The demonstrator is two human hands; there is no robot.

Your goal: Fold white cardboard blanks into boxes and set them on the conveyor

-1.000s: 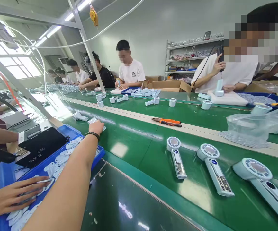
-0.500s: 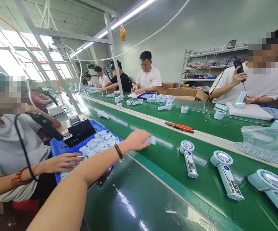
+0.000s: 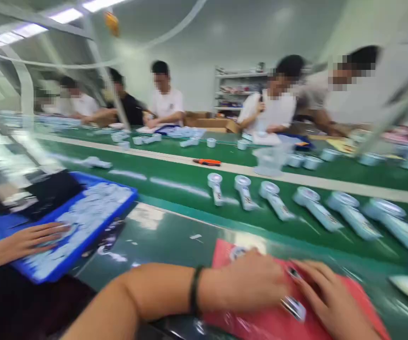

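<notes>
My left hand [image 3: 248, 281], with a dark band at the wrist, is closed over a handheld fan on a red mat [image 3: 221, 255]. The pale round head of the fan [image 3: 238, 252] shows past the knuckles, and a shiny end piece shows near the fingertips; the hand covers the middle. Close beside it, my right hand [image 3: 334, 295] has its thumb and forefinger pinched together at a small dark, silvery spot, too blurred to name. Beyond the mat, several light-blue handheld fans [image 3: 276, 200] lie in a row on the green belt [image 3: 175, 182].
At left, a co-worker's hand [image 3: 36, 241] rests in a blue tray [image 3: 128, 198] of pale-blue parts. Orange-handled pliers [image 3: 207, 162] lie on the pale strip along the belt. A clear plastic bag [image 3: 270, 158] sits farther back. Several people work across the belt.
My view has swung right. My left hand has come back from over the belt, where it held a small pale piece, to the red mat. My right hand has entered view.
</notes>
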